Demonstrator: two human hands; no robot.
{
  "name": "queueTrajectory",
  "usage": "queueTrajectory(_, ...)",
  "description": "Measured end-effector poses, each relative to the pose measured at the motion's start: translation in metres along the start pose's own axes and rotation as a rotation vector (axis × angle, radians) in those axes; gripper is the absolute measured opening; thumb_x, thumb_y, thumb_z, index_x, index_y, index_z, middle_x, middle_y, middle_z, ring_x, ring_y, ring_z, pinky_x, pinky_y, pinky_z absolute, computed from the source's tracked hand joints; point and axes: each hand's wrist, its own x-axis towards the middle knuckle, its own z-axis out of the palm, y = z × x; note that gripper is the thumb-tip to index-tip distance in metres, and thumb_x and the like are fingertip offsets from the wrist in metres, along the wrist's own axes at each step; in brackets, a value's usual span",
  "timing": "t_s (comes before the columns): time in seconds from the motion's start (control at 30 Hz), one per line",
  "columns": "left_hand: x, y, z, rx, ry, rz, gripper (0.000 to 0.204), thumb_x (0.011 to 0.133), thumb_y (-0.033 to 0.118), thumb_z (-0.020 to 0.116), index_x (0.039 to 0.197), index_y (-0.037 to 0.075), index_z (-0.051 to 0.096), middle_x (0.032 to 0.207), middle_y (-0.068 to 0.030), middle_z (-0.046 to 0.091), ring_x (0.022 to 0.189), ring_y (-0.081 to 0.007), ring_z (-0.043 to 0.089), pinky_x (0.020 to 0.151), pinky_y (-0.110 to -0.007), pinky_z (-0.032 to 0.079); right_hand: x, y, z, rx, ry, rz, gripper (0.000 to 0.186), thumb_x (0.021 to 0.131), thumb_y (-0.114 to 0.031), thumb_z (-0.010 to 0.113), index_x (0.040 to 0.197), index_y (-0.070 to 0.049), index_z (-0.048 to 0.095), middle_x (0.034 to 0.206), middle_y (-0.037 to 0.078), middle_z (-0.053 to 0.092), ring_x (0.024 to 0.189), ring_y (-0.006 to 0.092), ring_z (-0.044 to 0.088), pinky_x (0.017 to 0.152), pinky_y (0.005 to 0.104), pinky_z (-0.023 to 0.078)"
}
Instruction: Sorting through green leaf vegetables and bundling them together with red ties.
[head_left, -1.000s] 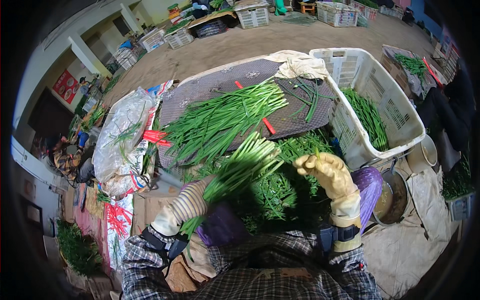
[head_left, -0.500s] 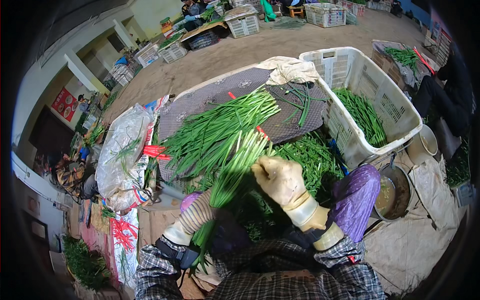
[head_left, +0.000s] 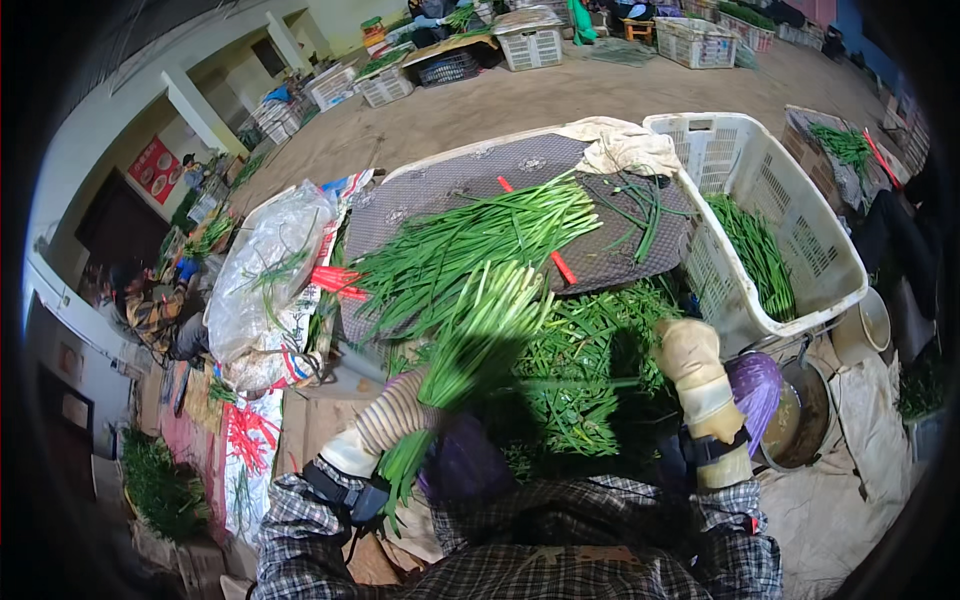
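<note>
My left hand, in a striped cuffed glove, is wrapped round a bunch of green chives. Pale stem ends fan out up and to the right, while the leaf tips hang below the hand. My right hand, in a cream rubber glove, is apart from the bunch, over the right side of a heap of loose green leaves. Its fingers look curled in; anything inside is hidden. More chives lie on a grey patterned mat just beyond. A red strip rests near the mat's front edge.
A white plastic crate holding chives stands on the right, beside a metal pot of murky liquid. Red strips and a clear plastic bag are at the left. Other people sit farther off among crates.
My right hand has left the pale stem ends and moved right, over the loose leaves. The left hand keeps its hold on the chives. The whole view has shifted slightly.
</note>
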Motion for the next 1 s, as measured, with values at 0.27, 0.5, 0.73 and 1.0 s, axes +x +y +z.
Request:
queueTrajectory(0.27, -0.002, 0.014, 0.003, 0.522, 0.011, -0.006, 0.066, 0.077, 0.007, 0.071, 0.138, 0.004, 0.047, 0.105, -0.0088, 0.069, 0.074, -0.0188, 0.065, 0.073, -0.030, 0.054, 0.038, -0.134, -0.026, 0.812, 0.356, -0.675, 0.019, 0.075, -0.009, 0.071, 0.094, -0.008, 0.067, 0.091, 0.011, 0.068, 0.089, 0.0317, 0.065, 0.079, 0.0373, 0.053)
queueTrajectory(0.5, 0.013, -0.012, 0.013, 0.366, -0.177, -0.176, 0.049, 0.091, 0.034, 0.062, 0.129, 0.004, 0.054, 0.100, -0.0107, 0.066, 0.078, -0.0143, 0.057, 0.069, -0.034, 0.051, 0.041, -0.120, 0.005, 0.836, 0.377, -0.410, 0.010, 0.086, -0.012, 0.068, 0.092, -0.004, 0.068, 0.079, 0.011, 0.068, 0.074, 0.0281, 0.066, 0.065, 0.0329, 0.053)
queueTrajectory(0.73, 0.003, 0.042, 0.004, 0.093, -0.156, -0.088, 0.069, 0.072, 0.000, 0.077, 0.135, 0.004, 0.049, 0.129, -0.0097, 0.059, 0.118, -0.0171, 0.054, 0.099, -0.030, 0.045, 0.041, -0.052, -0.009, 1.638, 0.042, 0.338, 0.019, 0.095, -0.009, 0.059, 0.110, 0.003, 0.060, 0.083, 0.008, 0.064, 0.062, 0.0125, 0.061, 0.052, 0.0231, 0.050)
queueTrajectory(1.0, -0.013, -0.004, -0.007, -0.515, 0.054, -0.289, 0.062, 0.068, 0.002, 0.080, 0.126, 0.007, 0.060, 0.124, -0.0090, 0.064, 0.110, -0.0184, 0.062, 0.098, -0.028, 0.047, -0.024, -0.035, 0.012, 0.501, -0.275, -0.095, 0.088, 0.073, -0.052, 0.077, 0.134, 0.003, 0.046, 0.118, 0.025, 0.062, 0.111, 0.0360, 0.061, 0.097, 0.0396, 0.047)
